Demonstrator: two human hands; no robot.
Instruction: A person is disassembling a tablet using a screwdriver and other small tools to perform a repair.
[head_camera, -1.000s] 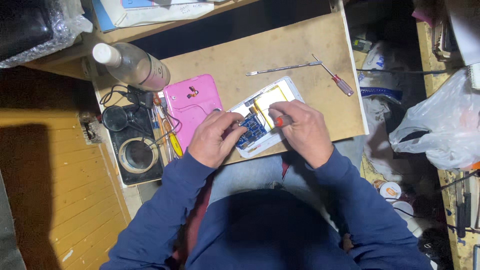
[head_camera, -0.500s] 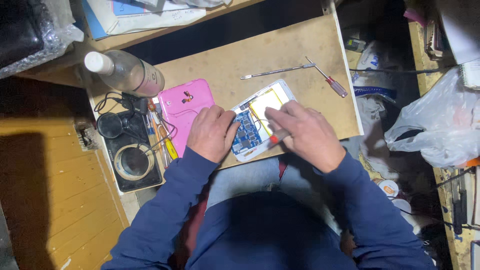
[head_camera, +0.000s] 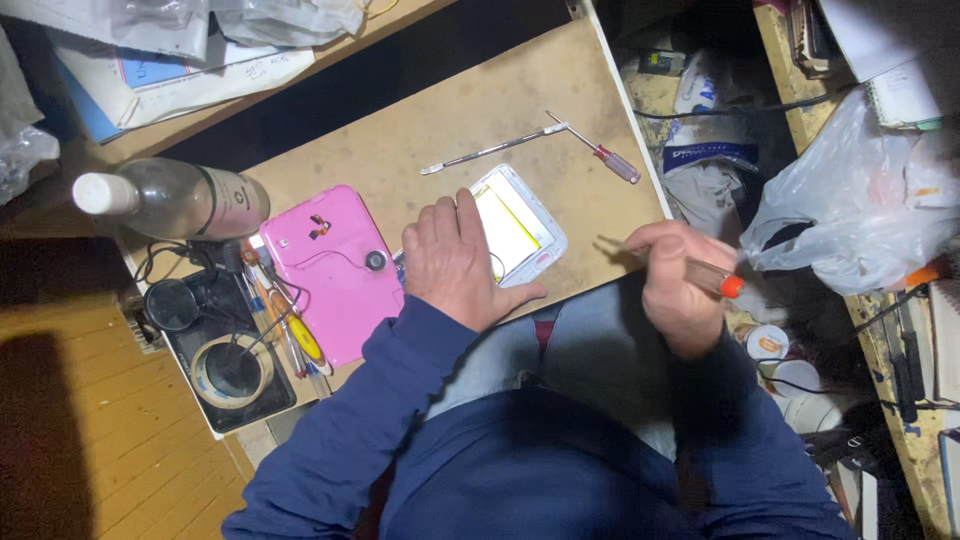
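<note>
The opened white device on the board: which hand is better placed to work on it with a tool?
Probably the right hand: it grips a red-tipped screwdriver just beside the white device. The left hand lies flat on the device, holding it down.

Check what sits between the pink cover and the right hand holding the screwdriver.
In the head view, the left hand lies flat on the opened white device, between the pink cover and the right hand with its screwdriver. Past the device, bare board.

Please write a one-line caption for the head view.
Left hand flat on opened white device; right hand holds screwdriver.
</note>
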